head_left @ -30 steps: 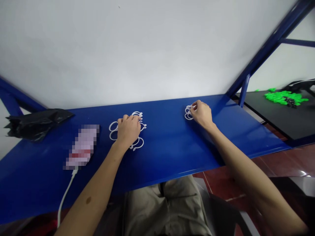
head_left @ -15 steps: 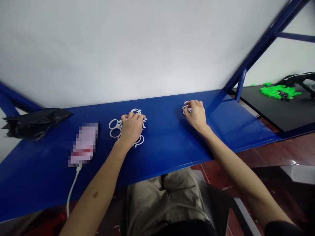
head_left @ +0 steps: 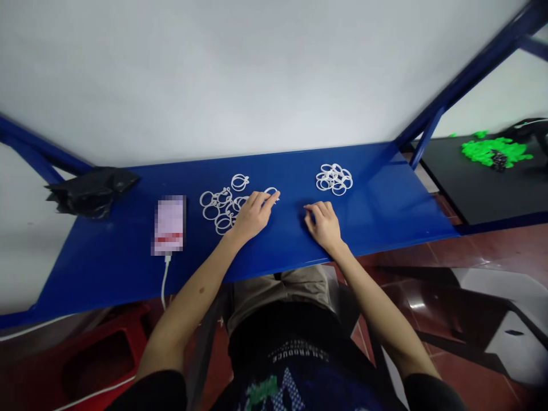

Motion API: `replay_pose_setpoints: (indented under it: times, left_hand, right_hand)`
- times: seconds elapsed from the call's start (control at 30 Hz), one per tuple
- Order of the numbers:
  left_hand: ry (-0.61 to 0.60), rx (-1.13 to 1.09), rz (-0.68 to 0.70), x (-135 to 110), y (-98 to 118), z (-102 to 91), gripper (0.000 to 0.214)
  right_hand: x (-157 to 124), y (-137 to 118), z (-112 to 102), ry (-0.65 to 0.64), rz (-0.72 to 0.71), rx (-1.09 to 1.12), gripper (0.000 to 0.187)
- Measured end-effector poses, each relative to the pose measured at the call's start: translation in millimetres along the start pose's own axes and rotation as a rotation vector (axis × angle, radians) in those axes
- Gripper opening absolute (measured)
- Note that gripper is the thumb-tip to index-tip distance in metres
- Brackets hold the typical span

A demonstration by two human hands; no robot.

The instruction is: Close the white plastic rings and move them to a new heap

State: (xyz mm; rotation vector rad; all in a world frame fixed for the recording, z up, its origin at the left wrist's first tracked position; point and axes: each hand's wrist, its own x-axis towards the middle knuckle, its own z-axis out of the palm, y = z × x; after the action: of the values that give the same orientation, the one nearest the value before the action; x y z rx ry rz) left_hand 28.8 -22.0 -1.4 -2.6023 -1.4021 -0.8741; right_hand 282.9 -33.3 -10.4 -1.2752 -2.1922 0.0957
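Our left hand [head_left: 253,216] touches a white ring [head_left: 270,189], can't tell if clamped; our right hand [head_left: 324,225] hovers nearby, fingers apart.

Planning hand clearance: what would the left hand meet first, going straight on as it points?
Likely the single white ring at the left hand's fingertips; they may already touch, depth is unclear. Beyond that, the line runs toward the wall, perhaps close by the far ring pile.
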Motion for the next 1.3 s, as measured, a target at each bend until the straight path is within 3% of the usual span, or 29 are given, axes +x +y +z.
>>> replay_pose_setpoints:
  times: [0.13, 0.23, 0.33, 0.47, 0.63, 0.83, 1.1, 1.3]
  left_hand:
    - [0.025, -0.155, -0.04, 2.5, 6.3, -4.5, 0.029]
    - [0.087, -0.326, -0.099, 7.5, 13.7, -6.6, 0.013]
    - [0.067, -0.481, -0.143, 15.3, 22.9, -4.4, 0.005]
    - [0.078, -0.497, -0.238, 26.6, 30.4, 1.2, 0.008]
    - [0.185, -0.424, -0.386, 32.3, 29.3, 3.7, 0.01]
    - [0.145, -0.442, -0.374, 29.8, 24.7, 2.0, 0.023]
    - [0.172, -0.606, -0.478, 24.7, 27.0, 9.6, 0.027]
    - [0.13, -0.588, -0.394, 25.0, 31.1, 13.0, 0.03]
  right_hand:
    - [6.4, 0.1, 0.0, -0.016, 0.026, 0.129, 0.023]
    - [12.1, -1.8, -0.9, -0.024, -0.01, 0.229, 0.023]
    - [21.5, -3.3, -2.3, -0.068, -0.068, 0.326, 0.031]
    - [37.9, -2.5, 1.3, -0.13, -0.105, 0.454, 0.039]
    - [54.0, -0.4, 14.7, -0.145, -0.081, 0.517, 0.025]
    - [57.2, 1.4, 20.4, -0.124, -0.194, 0.539, 0.018]
    - [49.4, -7.8, 13.2, -0.109, -0.09, 0.745, 0.015]
    - [45.5, -8.8, 9.5, -0.097, -0.111, 0.776, 0.019]
